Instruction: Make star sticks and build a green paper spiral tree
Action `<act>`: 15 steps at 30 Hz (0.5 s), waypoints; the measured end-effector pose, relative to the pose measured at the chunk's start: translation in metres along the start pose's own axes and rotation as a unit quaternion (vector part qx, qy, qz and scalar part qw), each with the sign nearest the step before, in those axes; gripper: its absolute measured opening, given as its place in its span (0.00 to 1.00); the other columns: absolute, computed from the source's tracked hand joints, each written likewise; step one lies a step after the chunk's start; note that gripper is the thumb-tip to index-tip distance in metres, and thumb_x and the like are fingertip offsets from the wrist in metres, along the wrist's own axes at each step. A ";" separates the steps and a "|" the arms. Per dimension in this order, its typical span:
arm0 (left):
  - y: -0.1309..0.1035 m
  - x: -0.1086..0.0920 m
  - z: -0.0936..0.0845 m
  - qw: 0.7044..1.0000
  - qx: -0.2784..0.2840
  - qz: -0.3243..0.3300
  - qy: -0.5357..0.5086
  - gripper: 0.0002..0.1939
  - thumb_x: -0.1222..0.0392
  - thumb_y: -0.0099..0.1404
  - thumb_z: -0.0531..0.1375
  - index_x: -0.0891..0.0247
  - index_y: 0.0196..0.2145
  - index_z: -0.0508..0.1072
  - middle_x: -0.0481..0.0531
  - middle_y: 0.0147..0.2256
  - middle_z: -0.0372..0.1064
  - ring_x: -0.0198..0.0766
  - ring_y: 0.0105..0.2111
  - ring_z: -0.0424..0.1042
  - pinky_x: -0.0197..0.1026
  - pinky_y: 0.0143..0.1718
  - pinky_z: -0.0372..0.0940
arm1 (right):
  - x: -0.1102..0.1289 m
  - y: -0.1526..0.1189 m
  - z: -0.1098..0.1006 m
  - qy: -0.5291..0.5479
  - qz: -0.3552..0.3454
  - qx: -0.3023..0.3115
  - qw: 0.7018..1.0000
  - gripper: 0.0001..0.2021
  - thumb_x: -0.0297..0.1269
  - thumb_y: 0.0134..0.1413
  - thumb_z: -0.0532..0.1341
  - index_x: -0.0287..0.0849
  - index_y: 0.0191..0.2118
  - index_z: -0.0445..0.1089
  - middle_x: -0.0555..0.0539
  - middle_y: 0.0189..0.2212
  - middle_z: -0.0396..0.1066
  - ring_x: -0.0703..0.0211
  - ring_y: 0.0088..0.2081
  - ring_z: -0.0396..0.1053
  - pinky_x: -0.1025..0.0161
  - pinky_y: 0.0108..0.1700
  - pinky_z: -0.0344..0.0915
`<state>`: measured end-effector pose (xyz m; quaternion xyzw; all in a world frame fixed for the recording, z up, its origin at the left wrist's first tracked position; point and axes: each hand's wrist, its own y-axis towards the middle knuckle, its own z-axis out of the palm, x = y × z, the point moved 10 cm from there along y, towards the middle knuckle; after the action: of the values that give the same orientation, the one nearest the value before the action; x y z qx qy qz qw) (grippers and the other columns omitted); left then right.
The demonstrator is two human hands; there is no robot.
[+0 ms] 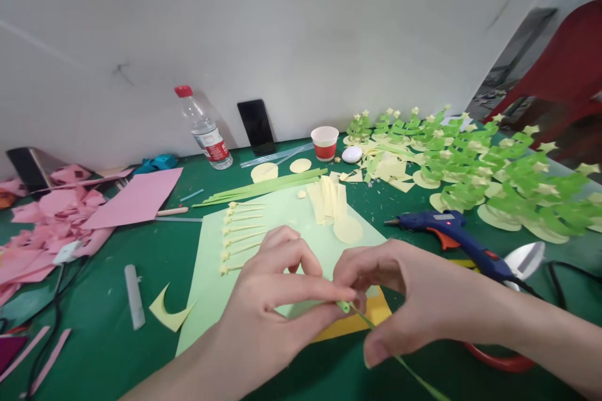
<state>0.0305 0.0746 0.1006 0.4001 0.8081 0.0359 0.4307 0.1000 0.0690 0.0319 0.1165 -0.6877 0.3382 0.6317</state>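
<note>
A narrow green paper strip (418, 377) is coiled at one end into a small roll (344, 306). My left hand (286, 294) pinches that roll between thumb and forefinger. Against its right side press the curled fingers of my right hand (399, 288), with the thumb held apart beside the trailing strip. Below both hands lies a pale green sheet (207, 288), over a yellow-orange piece (376, 308). Several thin yellow paper stems with star tips (235, 240) are lined up on the sheet. Pale yellow strips (327, 200) and a paper disc (348, 229) rest near its far edge.
A blue glue gun (437, 220) and red-handled scissors (503, 360) lie to the right, near green paper plants (470, 163). At the back stand a bottle (207, 135), a phone (256, 127) and a paper cup (325, 143). Pink paper (136, 200) lies left, with a glue stick (134, 297).
</note>
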 end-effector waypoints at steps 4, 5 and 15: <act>0.002 0.006 0.001 0.999 -0.010 -0.029 -0.026 0.07 0.68 0.54 0.63 0.57 0.23 0.73 0.43 0.22 0.58 0.33 0.26 0.59 0.40 0.32 0.58 | 0.004 -0.001 0.003 -0.022 -0.020 -0.003 1.000 0.08 0.35 0.39 0.66 0.42 0.30 0.69 0.53 0.30 0.64 0.65 0.34 0.61 0.68 0.35 0.58; 0.003 0.007 0.003 0.999 -0.008 -0.032 -0.032 0.08 0.69 0.54 0.63 0.59 0.22 0.72 0.43 0.21 0.58 0.33 0.26 0.58 0.40 0.31 0.58 | 0.006 0.000 0.004 -0.014 -0.032 -0.008 0.999 0.07 0.37 0.42 0.65 0.41 0.29 0.69 0.52 0.30 0.64 0.65 0.33 0.61 0.68 0.35 0.58; 0.003 0.006 0.015 1.000 0.024 0.005 -0.019 0.04 0.66 0.59 0.60 0.59 0.27 0.72 0.45 0.24 0.58 0.35 0.30 0.58 0.38 0.32 0.58 | -0.002 0.008 -0.002 0.030 -0.004 -0.015 0.999 0.07 0.38 0.44 0.64 0.39 0.26 0.68 0.54 0.24 0.65 0.69 0.28 0.59 0.70 0.31 0.56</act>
<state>0.0416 0.0766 0.0885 0.4146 0.7987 0.0113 0.4360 0.0977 0.0756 0.0272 0.0999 -0.6731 0.3289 0.6549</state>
